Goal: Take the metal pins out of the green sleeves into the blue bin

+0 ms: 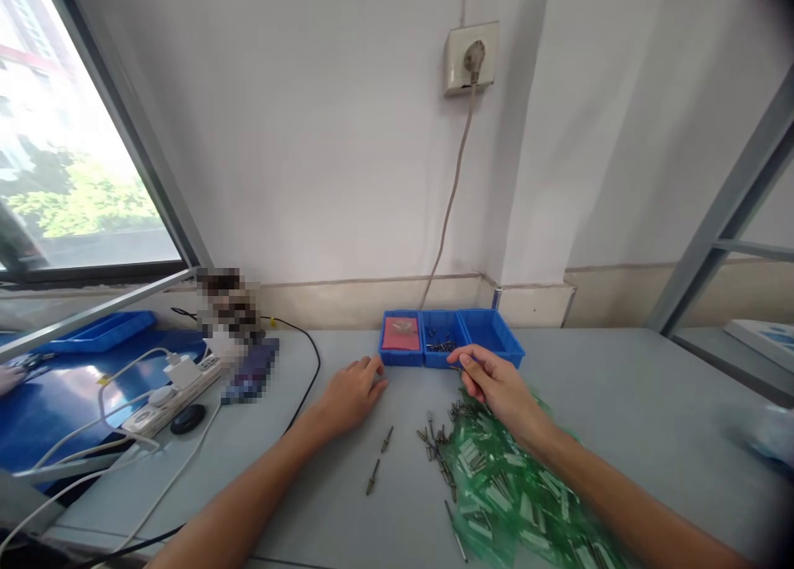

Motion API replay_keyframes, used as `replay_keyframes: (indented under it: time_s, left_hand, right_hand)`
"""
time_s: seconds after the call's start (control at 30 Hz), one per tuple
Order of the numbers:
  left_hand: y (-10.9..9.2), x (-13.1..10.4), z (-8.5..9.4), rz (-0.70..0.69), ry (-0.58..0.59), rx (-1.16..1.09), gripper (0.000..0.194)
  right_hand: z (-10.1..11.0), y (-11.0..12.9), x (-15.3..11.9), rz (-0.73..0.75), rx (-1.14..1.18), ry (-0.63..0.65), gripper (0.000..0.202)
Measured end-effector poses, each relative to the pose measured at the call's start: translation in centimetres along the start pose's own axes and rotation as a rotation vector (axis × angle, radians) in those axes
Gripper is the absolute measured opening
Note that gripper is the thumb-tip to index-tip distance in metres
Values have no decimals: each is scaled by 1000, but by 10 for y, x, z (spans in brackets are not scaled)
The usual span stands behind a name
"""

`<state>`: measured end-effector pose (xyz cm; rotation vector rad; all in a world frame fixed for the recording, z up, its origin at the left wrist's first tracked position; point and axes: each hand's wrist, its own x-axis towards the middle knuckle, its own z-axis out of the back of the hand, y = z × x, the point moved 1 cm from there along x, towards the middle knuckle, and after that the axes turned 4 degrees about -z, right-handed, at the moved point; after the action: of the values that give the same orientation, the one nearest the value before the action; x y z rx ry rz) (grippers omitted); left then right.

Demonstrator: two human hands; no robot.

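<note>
My right hand (pixel 493 387) pinches a small metal piece (pixel 456 368), seemingly a rivet, at the front of the blue bins; only a bit of it shows. Below that hand lies a green plastic bag (pixel 496 486) with several rivets in it. Loose rivets (pixel 442 457) spill out along its left side. Two single rivets (pixel 377 474) lie apart on the table, between my arms. My left hand (pixel 353 394) rests on the table with its fingers loosely bent and apart, near the left blue bin (pixel 402 358). The middle blue bin (pixel 442 360) contains several rivets.
The left bin holds a flat pink piece (pixel 400 334); a third blue bin (pixel 496 346) stands at the right. On the left are a power strip (pixel 167 399), cables and a black round object (pixel 187 418). A wall with a socket (pixel 471 58) rises behind the table.
</note>
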<state>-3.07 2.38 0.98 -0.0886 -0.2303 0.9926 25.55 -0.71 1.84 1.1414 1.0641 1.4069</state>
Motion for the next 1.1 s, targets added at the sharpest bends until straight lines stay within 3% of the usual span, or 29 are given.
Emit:
replay_keyframes:
  time_s: [0.2,0.5,0.6,0.73,0.87,1.03,1.1]
  left_hand:
    - [3,0,-3,-13,-12,17,24]
    - [1,0,0,-10,-2,10,23]
    - [-3,-2,4,-66,11,8,22]
    - [-13,-7,16,-93,97,-27,23]
    - [-21,-18,37,-93,197,-1,43]
    - [-21,-32,57,-58,481,-151,40]
    - [-19,-35,59,-30,512,-115,49]
  right_hand:
    - [-1,4,-2,-34,79,-20,50]
    - [-2,6,-1,0,107,-91,37]
    - [-2,8,-3,-20,88,-109,31]
    - [-2,8,-4,-54,49,-96,25]
    - [-2,9,-4,-59,25,-95,24]
    - [-2,10,-4,-46,16,-108,23]
    - [-2,10,-4,-51,25,-117,22]
